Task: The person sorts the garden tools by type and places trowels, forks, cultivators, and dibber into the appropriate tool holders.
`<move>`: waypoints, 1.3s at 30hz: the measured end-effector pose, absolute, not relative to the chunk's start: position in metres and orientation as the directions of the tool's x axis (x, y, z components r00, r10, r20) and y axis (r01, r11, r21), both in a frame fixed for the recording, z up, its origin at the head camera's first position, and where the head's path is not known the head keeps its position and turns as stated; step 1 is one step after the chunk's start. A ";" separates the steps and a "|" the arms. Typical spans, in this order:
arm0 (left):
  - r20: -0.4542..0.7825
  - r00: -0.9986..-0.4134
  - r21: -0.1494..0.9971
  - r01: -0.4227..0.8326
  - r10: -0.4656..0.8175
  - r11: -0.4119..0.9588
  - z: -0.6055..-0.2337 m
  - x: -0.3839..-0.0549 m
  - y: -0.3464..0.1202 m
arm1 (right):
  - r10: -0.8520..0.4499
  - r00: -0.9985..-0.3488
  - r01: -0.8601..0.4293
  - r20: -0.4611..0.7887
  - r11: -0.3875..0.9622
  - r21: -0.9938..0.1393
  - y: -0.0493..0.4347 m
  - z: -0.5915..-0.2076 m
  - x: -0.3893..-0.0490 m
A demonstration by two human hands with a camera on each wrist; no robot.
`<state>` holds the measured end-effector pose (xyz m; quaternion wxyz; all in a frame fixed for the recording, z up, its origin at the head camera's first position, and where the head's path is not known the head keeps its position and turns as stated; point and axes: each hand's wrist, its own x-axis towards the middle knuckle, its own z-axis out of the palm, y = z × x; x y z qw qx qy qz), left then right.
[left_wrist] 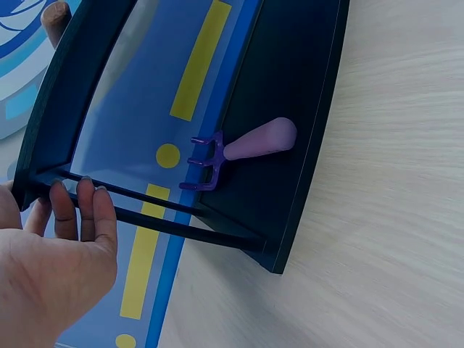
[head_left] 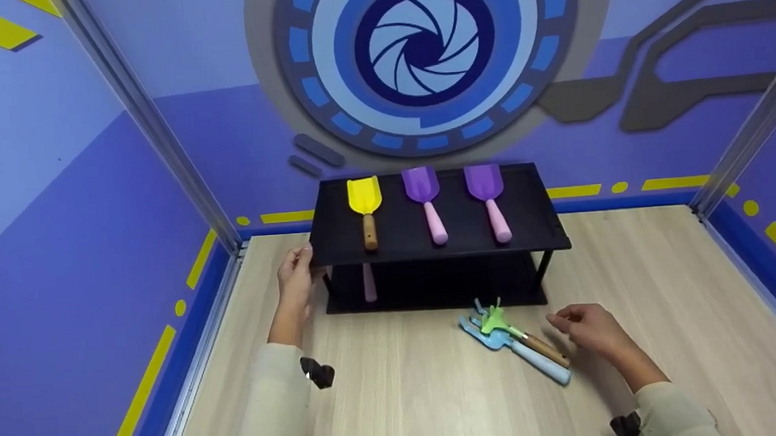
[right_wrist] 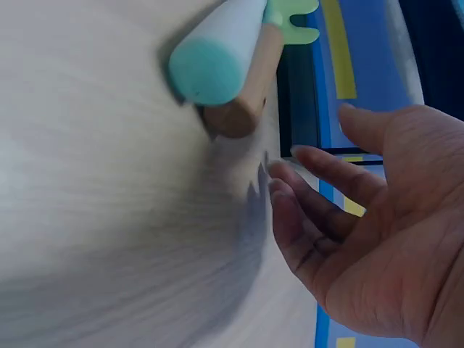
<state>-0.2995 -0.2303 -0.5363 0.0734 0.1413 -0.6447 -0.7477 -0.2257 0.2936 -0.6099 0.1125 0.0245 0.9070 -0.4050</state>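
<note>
My left hand point(head_left: 295, 277) holds the left edge of a black two-tier shelf point(head_left: 399, 239), thumb on top and fingers beneath the upper board. On that board lie a yellow scoop point(head_left: 365, 196) with a brown handle and two purple scoops point(head_left: 422, 185) with pink handles. A small purple hand rake point(left_wrist: 261, 140) with a pink handle lies on the lower board. To the right, my right hand point(head_left: 593, 330) hovers with loosely bent fingers, holding nothing. Beside it, a green hand rake point(head_left: 495, 320) with a brown handle lies against a light blue hand fork point(head_left: 538, 362).
The shelf stands on a light wood table point(head_left: 412, 392), close to a blue patterned back wall point(head_left: 221, 140). Metal corner posts point(head_left: 145, 105) and blue side walls enclose the table left and right.
</note>
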 end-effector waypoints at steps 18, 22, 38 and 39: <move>-0.110 -0.958 0.990 -0.081 -0.267 -0.118 -0.536 -0.300 -0.231 | -0.160 -0.957 0.060 -0.243 0.710 -0.702 0.284 -0.611 -0.223; -0.112 -0.956 0.989 -0.082 -0.272 -0.119 -0.536 -0.299 -0.231 | -0.198 -0.944 0.060 -0.264 0.683 -0.728 0.282 -0.612 -0.222; -0.108 -0.958 0.985 -0.067 -0.267 -0.159 -0.537 -0.300 -0.232 | -0.367 -0.866 0.055 -0.340 0.606 -0.794 0.280 -0.607 -0.223; -0.108 -0.957 0.986 -0.068 -0.268 -0.155 -0.537 -0.300 -0.232 | -0.368 -0.863 0.058 -0.345 0.607 -0.792 0.280 -0.607 -0.223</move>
